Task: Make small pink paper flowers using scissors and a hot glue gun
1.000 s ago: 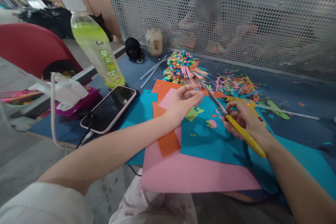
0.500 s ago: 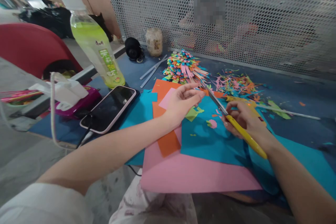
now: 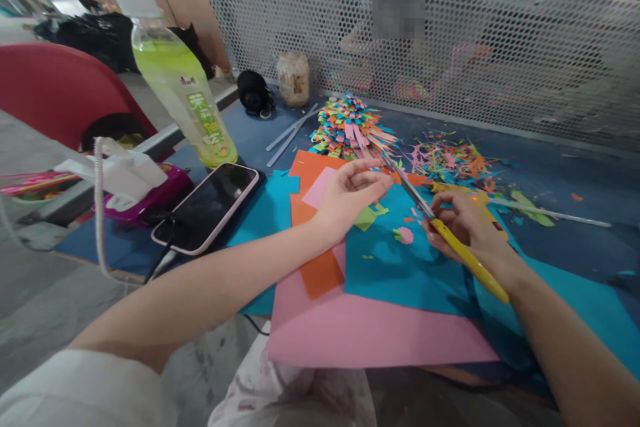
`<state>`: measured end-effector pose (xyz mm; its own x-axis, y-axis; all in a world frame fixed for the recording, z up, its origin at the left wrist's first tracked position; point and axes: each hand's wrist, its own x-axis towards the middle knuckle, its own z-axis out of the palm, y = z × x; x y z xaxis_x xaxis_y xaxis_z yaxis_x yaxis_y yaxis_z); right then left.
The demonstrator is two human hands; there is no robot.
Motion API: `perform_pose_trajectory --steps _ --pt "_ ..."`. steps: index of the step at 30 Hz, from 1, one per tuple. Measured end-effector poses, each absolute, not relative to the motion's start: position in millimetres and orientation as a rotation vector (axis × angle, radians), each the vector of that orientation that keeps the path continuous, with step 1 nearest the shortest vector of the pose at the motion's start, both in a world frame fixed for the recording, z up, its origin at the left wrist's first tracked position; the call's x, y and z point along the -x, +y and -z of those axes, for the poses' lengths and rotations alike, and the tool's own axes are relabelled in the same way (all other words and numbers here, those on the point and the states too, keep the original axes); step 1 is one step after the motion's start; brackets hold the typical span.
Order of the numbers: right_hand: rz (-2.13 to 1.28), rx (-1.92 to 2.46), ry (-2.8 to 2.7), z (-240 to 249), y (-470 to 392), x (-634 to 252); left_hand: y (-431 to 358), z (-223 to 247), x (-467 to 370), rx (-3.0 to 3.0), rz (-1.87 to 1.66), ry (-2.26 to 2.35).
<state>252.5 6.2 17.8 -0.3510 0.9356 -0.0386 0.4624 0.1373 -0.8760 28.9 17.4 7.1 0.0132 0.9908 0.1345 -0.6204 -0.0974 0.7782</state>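
In my right hand (image 3: 465, 230) I hold scissors (image 3: 440, 230) with yellow handles, their blades pointing up and left over the blue paper (image 3: 400, 273). My left hand (image 3: 353, 197) hovers above the papers with its fingers curled and the thumb close to them, near the blade tips. Whatever sits between those fingers is too small to make out. Just behind them stands a cone of layered, fringed coloured paper (image 3: 350, 127). A small pink paper flower (image 3: 405, 235) and green scraps (image 3: 366, 217) lie under the hands.
Beyond my right hand are a yellow glue gun (image 3: 480, 200) with a clear stick (image 3: 560, 213) and a heap of paper shreds (image 3: 453, 163). A phone (image 3: 207, 207), a drink bottle (image 3: 183, 90) and a purple box (image 3: 155, 193) stand left. A perforated metal panel (image 3: 300, 7) borders the back.
The left thumb and fingertips have shifted very slightly to the right. The scissors and right hand stay almost where they were.
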Motion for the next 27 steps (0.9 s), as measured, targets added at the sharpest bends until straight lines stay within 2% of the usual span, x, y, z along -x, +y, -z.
perform_pose_trajectory --steps 27 --pt "-1.222 1.383 -1.864 -22.8 5.6 -250.3 19.7 -5.7 -28.3 -0.822 -1.505 0.624"
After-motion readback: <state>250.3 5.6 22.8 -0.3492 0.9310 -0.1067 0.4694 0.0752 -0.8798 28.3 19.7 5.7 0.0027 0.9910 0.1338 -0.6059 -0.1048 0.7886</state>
